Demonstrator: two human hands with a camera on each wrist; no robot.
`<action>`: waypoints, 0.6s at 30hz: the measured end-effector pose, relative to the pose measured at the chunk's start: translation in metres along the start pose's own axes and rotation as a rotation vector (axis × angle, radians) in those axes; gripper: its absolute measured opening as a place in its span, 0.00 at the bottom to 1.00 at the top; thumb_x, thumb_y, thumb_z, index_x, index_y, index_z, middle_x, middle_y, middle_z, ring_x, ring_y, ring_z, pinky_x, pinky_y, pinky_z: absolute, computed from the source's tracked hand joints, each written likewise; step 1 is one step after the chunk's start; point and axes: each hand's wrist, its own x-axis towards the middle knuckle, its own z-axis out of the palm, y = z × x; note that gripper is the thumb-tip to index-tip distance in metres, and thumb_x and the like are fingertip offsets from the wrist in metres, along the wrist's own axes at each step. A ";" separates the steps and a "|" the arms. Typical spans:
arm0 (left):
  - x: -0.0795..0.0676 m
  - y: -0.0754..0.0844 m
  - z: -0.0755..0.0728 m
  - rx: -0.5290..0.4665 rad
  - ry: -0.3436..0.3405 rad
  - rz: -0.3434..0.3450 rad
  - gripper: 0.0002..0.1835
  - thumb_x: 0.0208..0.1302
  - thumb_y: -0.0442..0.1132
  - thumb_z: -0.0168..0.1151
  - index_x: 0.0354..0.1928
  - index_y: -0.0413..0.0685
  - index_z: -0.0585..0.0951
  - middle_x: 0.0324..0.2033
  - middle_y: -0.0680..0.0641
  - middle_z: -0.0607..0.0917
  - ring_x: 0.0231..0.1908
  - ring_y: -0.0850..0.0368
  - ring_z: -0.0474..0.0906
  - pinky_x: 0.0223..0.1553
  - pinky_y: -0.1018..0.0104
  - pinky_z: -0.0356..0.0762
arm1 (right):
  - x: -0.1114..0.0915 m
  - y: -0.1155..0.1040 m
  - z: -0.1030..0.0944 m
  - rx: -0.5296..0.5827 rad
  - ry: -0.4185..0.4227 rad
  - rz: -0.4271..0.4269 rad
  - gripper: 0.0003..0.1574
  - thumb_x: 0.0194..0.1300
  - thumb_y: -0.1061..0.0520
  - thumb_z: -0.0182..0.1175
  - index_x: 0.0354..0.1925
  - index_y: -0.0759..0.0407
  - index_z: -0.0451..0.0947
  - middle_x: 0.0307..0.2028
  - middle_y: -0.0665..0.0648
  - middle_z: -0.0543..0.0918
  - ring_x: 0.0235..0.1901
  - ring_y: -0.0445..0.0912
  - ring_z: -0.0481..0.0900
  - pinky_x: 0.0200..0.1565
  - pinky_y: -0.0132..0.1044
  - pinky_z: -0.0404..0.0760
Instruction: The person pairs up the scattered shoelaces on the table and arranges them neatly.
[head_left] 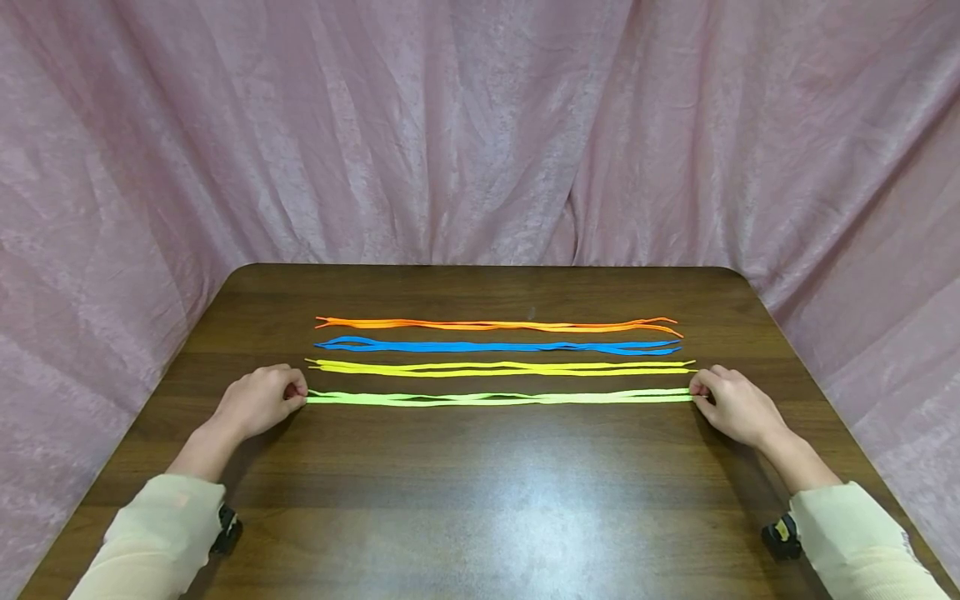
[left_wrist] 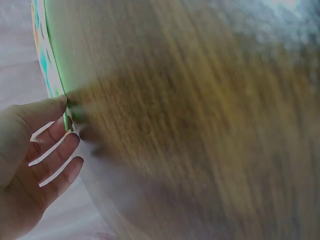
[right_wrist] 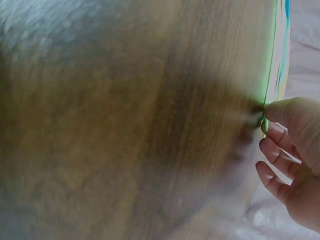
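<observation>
A light green shoelace pair (head_left: 450, 401) stretches straight across the table, nearest of the laid-out laces. My left hand (head_left: 264, 397) pinches its left end between thumb and finger; in the left wrist view the other fingers of that hand (left_wrist: 37, 160) are spread apart and loosely bent. At the opposite end my right hand (head_left: 738, 406) pinches the green laces, and the right wrist view shows the tips poking out below the thumb (right_wrist: 280, 111). Just beyond lie yellow shoelaces (head_left: 465, 368), then blue shoelaces (head_left: 487, 347), then orange shoelaces (head_left: 465, 325), all roughly parallel.
The dark brown wooden table (head_left: 420, 517) has rounded far corners and reflects a bright patch of light in front of the laces. Pink curtains (head_left: 480, 133) hang behind it and along both sides. Each wrist carries a small black camera (head_left: 227, 530) at the sleeve.
</observation>
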 end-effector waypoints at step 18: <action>-0.001 -0.001 -0.014 0.023 0.003 -0.002 0.05 0.50 0.39 0.66 0.27 0.54 0.78 0.28 0.53 0.79 0.28 0.50 0.77 0.26 0.50 0.71 | 0.002 -0.001 -0.014 0.031 -0.027 0.011 0.12 0.45 0.67 0.66 0.31 0.57 0.78 0.28 0.52 0.76 0.28 0.46 0.75 0.29 0.42 0.74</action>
